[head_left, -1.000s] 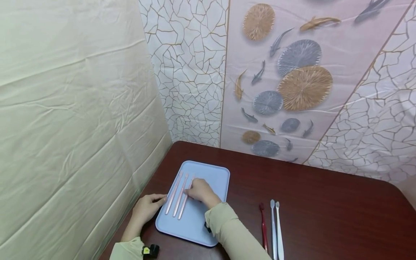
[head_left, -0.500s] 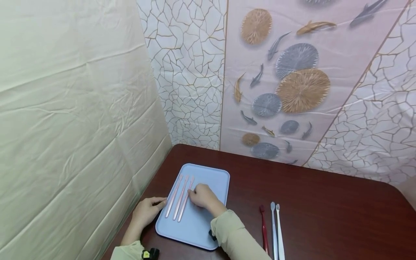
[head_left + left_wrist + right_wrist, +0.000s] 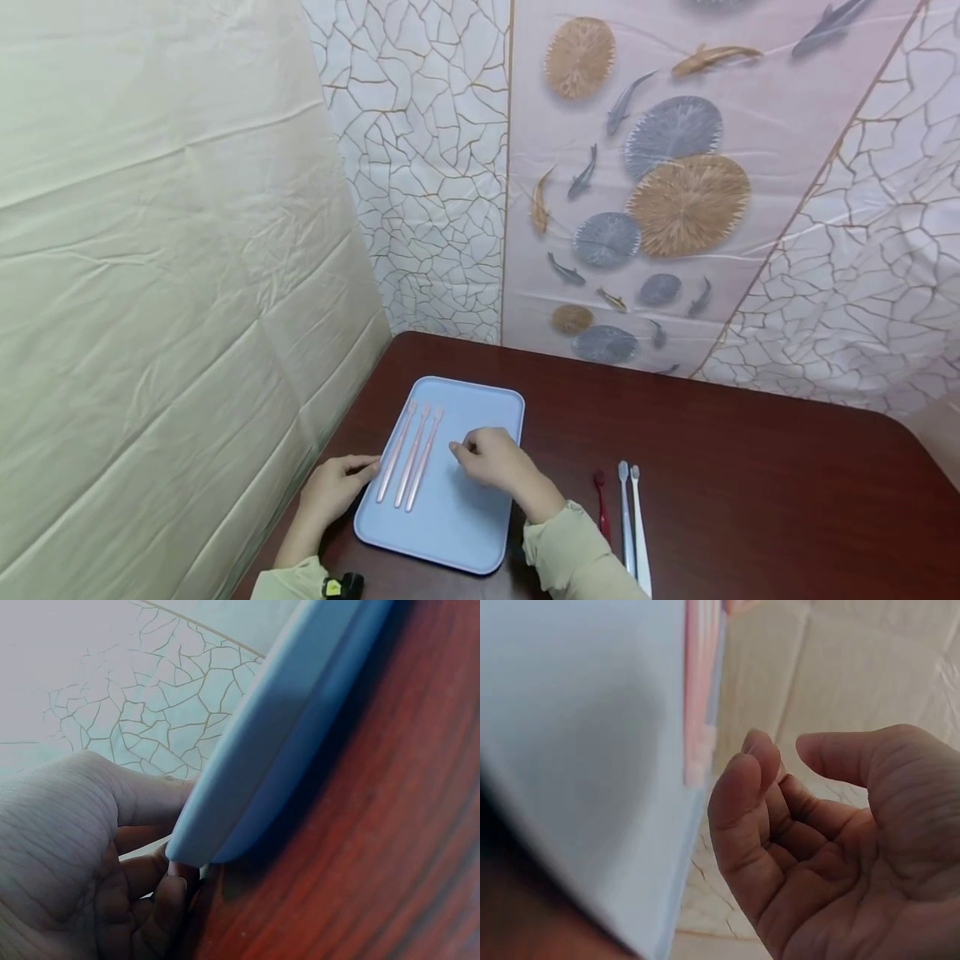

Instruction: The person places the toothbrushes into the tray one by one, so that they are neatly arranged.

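Observation:
On a light blue tray [image 3: 468, 533], three pink toothbrushes [image 3: 409, 458] lie side by side near the left rim, their heads toward the back. My left hand [image 3: 330, 492] holds the tray's left rim. In the left wrist view, the thumb [image 3: 154, 799] touches the rim from one side and the fingers bend under the other. My right hand [image 3: 495, 458] hovers over the tray, right of the toothbrushes. The right wrist view shows its fingers [image 3: 735, 795] loosely bent, apart from the thumb, with nothing between them.
To the right of the tray, a red toothbrush [image 3: 602, 504], a blue-grey toothbrush [image 3: 626, 508] and a white toothbrush [image 3: 639, 525] lie on the dark red-brown table [image 3: 720, 467]. A cream cloth wall [image 3: 187, 333] stands close on the left.
My right hand has let go of the rightmost pink toothbrush and moved right, away from it. That toothbrush now lies next to the other two. My left hand stays at the rim.

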Demonstrator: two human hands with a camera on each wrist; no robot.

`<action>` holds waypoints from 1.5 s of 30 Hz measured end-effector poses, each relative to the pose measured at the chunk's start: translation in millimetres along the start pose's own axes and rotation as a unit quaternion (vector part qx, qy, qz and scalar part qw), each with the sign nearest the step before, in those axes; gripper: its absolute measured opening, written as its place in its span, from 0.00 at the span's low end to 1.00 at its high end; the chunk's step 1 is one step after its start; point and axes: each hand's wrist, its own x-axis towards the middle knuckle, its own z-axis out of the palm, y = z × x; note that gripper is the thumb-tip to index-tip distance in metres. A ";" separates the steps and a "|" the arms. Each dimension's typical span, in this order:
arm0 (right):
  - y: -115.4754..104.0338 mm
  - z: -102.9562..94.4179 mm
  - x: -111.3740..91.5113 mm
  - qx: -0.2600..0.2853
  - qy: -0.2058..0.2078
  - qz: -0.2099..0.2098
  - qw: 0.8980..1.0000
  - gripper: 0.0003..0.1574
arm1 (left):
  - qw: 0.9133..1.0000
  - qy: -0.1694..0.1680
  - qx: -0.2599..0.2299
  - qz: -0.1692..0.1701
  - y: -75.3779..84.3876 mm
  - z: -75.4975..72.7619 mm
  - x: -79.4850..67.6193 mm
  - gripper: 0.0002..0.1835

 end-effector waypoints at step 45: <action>109.7 -92.4 -124.5 -0.073 -0.006 0.176 0.982 0.30 | 1.000 -0.014 0.001 -0.004 1.5 -0.8 -0.1 0.20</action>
